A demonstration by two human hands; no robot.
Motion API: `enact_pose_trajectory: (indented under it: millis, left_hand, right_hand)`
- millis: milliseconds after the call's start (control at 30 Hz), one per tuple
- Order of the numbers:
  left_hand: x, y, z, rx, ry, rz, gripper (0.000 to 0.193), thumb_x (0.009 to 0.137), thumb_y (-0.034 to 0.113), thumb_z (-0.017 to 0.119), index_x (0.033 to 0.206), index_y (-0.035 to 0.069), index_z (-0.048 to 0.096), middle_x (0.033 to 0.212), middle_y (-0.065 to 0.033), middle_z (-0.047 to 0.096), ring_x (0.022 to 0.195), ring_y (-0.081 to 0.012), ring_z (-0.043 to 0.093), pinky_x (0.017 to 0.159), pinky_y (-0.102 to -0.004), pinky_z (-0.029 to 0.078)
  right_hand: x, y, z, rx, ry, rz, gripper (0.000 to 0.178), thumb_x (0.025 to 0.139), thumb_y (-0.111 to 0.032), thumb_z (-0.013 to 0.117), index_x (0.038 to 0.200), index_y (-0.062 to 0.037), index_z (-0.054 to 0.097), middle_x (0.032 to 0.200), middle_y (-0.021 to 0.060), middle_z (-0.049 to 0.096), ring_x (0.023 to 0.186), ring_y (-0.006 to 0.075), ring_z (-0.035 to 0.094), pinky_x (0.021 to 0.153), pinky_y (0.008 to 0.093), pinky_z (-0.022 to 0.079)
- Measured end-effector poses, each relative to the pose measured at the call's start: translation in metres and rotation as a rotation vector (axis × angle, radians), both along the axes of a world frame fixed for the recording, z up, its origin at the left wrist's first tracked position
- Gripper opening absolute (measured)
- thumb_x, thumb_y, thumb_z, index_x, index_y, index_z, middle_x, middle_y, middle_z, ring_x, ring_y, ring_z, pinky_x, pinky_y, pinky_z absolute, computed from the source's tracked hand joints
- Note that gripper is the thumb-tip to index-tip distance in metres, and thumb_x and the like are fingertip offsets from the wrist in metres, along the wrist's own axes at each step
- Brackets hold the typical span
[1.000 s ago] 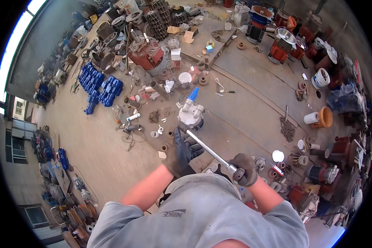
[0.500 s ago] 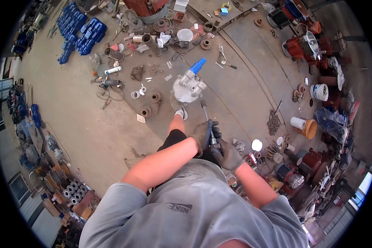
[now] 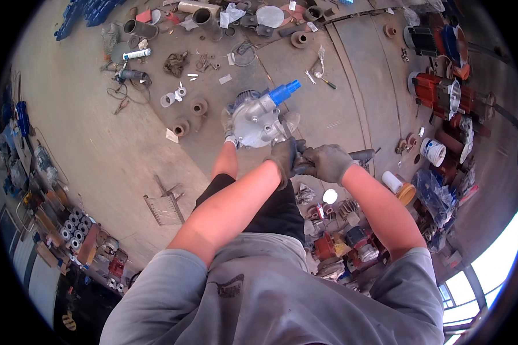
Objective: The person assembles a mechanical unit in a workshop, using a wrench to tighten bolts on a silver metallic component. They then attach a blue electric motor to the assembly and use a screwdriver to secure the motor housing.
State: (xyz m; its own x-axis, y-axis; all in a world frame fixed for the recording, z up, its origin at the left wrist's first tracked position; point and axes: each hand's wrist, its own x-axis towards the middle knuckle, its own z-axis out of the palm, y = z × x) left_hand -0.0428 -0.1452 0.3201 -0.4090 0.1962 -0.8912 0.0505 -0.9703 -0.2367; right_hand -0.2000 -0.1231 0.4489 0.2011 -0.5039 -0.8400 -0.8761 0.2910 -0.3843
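Note:
A round grey metal housing (image 3: 253, 123) stands on the floor before me, with a blue sleeve (image 3: 285, 92) on its side stub. I hold a dark socket wrench with a long shaft (image 3: 285, 127); the shaft's tip is at the housing's right edge, near a bolt hole, but contact cannot be made out. My left hand (image 3: 284, 158) is gloved and wrapped round the tool's head end. Right beside it, my gloved right hand (image 3: 331, 162) is closed round the tool. A dark cylindrical piece (image 3: 364, 155) shows past it on the right. My feet flank the housing.
Two rusty flanged fittings (image 3: 198, 106) lie left of the housing, near a white-capped bottle. An angle grinder (image 3: 132, 75) with its cord lies farther left. Red motors (image 3: 434, 92) and a white bucket (image 3: 433, 151) line the right side. A metal grate (image 3: 164, 208) lies lower left.
Both hands and the wrench have moved forward to the housing. The tool has turned, its body now pointing right. My view has shifted, and my right foot now shows beside the housing.

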Motion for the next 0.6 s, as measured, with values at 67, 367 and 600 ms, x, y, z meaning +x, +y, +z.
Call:
enact_pose_trajectory:
  millis: [67, 367, 600]
  left_hand:
    - [-0.01, -0.008, -0.002, 0.043, 0.004, 0.067, 0.039, 0.112, 0.027, 0.048, 0.139, 0.004, 0.064, 0.118, -0.0102, 0.071, 0.101, -0.0278, 0.074, 0.077, -0.0453, 0.063]
    - [-0.038, 0.004, -0.045, 0.003, 0.054, 0.381, 0.042, 0.115, 0.027, 0.039, 0.147, 0.004, 0.055, 0.136, -0.0149, 0.067, 0.116, -0.0324, 0.073, 0.091, -0.0479, 0.066]
    - [-0.039, 0.004, -0.039, 0.102, 0.154, 0.916, 0.047, 0.118, 0.04, 0.041, 0.153, 0.01, 0.052, 0.13, -0.0113, 0.068, 0.125, -0.0359, 0.068, 0.102, -0.0537, 0.062]
  right_hand:
    - [-0.016, -0.011, -0.015, 0.017, -0.026, 0.046, 0.048, 0.098, -0.062, 0.071, 0.119, -0.0197, 0.079, 0.107, 0.0129, 0.081, 0.106, 0.0359, 0.076, 0.097, 0.0506, 0.057]
    - [-0.039, -0.092, -0.039, 0.138, 0.024, 0.522, 0.046, 0.097, -0.061, 0.072, 0.116, -0.0196, 0.08, 0.113, 0.0083, 0.081, 0.112, 0.0309, 0.077, 0.101, 0.0466, 0.057]
    - [-0.026, -0.097, -0.054, 0.044, -0.035, 0.235, 0.047, 0.098, -0.059, 0.071, 0.121, -0.0187, 0.079, 0.116, 0.009, 0.082, 0.111, 0.0332, 0.077, 0.094, 0.0499, 0.059]
